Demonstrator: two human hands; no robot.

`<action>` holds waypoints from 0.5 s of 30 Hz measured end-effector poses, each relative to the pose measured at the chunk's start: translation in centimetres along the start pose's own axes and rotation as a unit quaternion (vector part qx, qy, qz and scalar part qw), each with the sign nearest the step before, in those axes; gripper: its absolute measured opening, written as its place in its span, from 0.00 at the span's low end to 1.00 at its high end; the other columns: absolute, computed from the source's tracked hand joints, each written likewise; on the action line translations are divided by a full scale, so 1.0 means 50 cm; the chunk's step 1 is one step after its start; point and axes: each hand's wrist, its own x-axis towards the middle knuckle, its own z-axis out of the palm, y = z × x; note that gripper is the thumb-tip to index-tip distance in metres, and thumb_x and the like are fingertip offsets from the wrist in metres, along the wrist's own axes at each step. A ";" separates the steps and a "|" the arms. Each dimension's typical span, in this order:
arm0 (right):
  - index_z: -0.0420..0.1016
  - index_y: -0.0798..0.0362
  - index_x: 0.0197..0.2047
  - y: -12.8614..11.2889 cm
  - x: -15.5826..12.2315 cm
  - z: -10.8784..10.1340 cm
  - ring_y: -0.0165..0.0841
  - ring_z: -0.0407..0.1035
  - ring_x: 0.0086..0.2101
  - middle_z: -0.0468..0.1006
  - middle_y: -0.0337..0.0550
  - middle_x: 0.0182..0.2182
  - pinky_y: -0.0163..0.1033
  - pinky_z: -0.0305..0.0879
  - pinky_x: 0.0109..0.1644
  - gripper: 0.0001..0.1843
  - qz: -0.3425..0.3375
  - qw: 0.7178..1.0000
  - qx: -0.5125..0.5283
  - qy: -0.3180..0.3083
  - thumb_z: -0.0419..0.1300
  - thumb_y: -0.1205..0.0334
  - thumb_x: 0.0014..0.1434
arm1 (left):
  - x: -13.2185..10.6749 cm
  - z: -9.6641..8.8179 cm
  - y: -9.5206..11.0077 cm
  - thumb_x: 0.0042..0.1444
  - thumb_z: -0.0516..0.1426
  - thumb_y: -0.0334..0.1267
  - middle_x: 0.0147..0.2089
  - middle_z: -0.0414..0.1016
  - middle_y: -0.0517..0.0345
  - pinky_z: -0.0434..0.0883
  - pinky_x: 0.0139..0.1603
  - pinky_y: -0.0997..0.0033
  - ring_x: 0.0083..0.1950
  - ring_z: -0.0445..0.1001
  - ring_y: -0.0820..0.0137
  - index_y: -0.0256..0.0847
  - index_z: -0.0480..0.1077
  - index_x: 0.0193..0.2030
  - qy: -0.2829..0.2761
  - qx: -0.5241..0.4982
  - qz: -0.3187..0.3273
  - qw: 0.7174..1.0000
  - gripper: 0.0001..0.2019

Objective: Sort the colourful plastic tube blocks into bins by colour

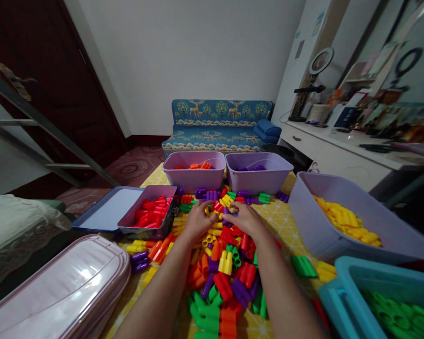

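A pile of plastic pieces made of joined short tubes [226, 262], in red, yellow, green, purple and orange, lies in front of me. My left hand [199, 220] rests over its far part, thumb and fingers apart and curved around yellow pieces, with no firm grip visible. Opposite it, my right hand [246, 219] has its thumb and fingers spread, close to purple and red pieces. Between the two hands lie small yellow and red pieces [217, 206]. Some fingertips are partly hidden among the pieces.
Sorted pieces fill containers around the pile: orange in one lilac bin [194, 181], purple in another [259, 181], yellow in a third [316, 226], green in a teal bin [349, 301], red in a tin [148, 232]. Pink lids [67, 287] lie left. A sofa [215, 136] stands behind.
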 end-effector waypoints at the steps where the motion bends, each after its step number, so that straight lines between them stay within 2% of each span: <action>1: 0.74 0.49 0.51 -0.004 -0.005 -0.001 0.41 0.73 0.46 0.80 0.47 0.44 0.42 0.66 0.48 0.29 -0.008 1.000 -0.020 -0.015 0.67 0.49 0.46 | 0.000 -0.001 0.001 0.53 0.59 0.42 0.53 0.73 0.47 0.68 0.55 0.61 0.54 0.72 0.59 0.42 0.72 0.55 -0.004 0.002 -0.003 1.000 0.21; 4: 0.74 0.47 0.52 -0.014 -0.012 0.004 0.40 0.73 0.45 0.80 0.45 0.45 0.42 0.66 0.48 0.28 -0.035 0.999 -0.025 -0.024 0.66 0.56 0.46 | 0.002 0.002 -0.002 0.54 0.58 0.44 0.51 0.75 0.48 0.69 0.52 0.62 0.52 0.73 0.59 0.43 0.73 0.54 0.000 -0.002 0.001 1.000 0.20; 6: 0.75 0.47 0.50 -0.013 -0.009 0.014 0.40 0.73 0.44 0.80 0.45 0.44 0.43 0.66 0.49 0.25 -0.056 0.998 0.015 -0.003 0.66 0.60 0.46 | 0.003 0.006 -0.006 0.55 0.57 0.45 0.49 0.76 0.48 0.69 0.51 0.62 0.50 0.74 0.60 0.42 0.73 0.53 0.012 -0.011 0.010 1.000 0.19; 9: 0.78 0.48 0.45 -0.006 0.005 0.030 0.39 0.74 0.42 0.81 0.43 0.41 0.45 0.67 0.49 0.19 -0.073 0.991 0.111 0.024 0.65 0.60 0.47 | 0.005 0.008 -0.009 0.56 0.57 0.45 0.46 0.77 0.48 0.69 0.50 0.62 0.48 0.75 0.60 0.40 0.76 0.49 0.036 -0.035 0.021 0.999 0.17; 12: 0.79 0.50 0.42 -0.005 0.021 0.038 0.37 0.75 0.39 0.81 0.42 0.38 0.43 0.69 0.46 0.15 -0.053 0.971 0.231 0.042 0.61 0.59 0.50 | 0.006 0.000 -0.004 0.56 0.57 0.43 0.44 0.79 0.50 0.69 0.51 0.61 0.47 0.75 0.61 0.41 0.78 0.42 0.065 -0.038 0.037 0.996 0.13; 15: 0.78 0.53 0.42 -0.013 0.026 0.040 0.35 0.75 0.38 0.82 0.43 0.37 0.42 0.70 0.46 0.16 -0.050 0.934 0.348 0.057 0.61 0.58 0.49 | 0.004 -0.012 0.009 0.57 0.57 0.44 0.42 0.79 0.52 0.68 0.52 0.61 0.48 0.74 0.62 0.43 0.79 0.39 0.103 -0.055 0.070 0.991 0.11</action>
